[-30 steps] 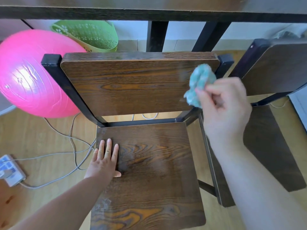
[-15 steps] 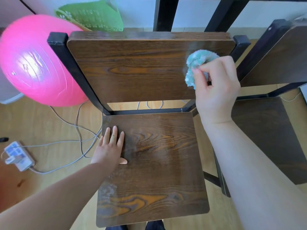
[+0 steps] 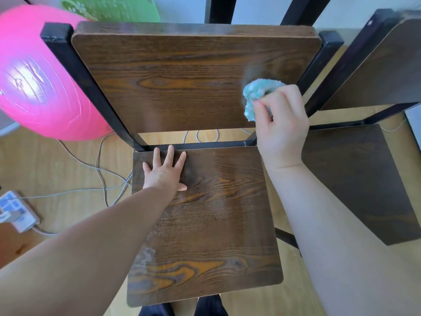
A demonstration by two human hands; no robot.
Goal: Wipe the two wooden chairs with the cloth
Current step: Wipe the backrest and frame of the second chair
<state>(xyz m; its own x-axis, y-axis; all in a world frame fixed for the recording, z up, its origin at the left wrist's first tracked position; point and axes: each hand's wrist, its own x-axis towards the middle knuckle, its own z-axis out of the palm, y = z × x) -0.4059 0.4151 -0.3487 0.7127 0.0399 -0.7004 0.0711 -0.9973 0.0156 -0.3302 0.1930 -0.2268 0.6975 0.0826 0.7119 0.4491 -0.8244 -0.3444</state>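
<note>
Two wooden chairs (image 3: 205, 213) (image 3: 364, 179); one cloth (image 3: 255, 94) in right hand (image 3: 280, 128).

a big glossy pink exercise ball (image 3: 41, 83) rests on the light wooden floor (image 3: 57, 160). behind the ball, a green perforated plastic basket (image 3: 114, 10) sits by the pale wall (image 3: 257, 10). below the ball, thin grey cables (image 3: 100, 169) trail to a white power strip (image 3: 16, 210). light glints on the ball.

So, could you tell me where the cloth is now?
In the head view, the cloth is bunched in the right hand, against the backrest near its right edge.
</note>
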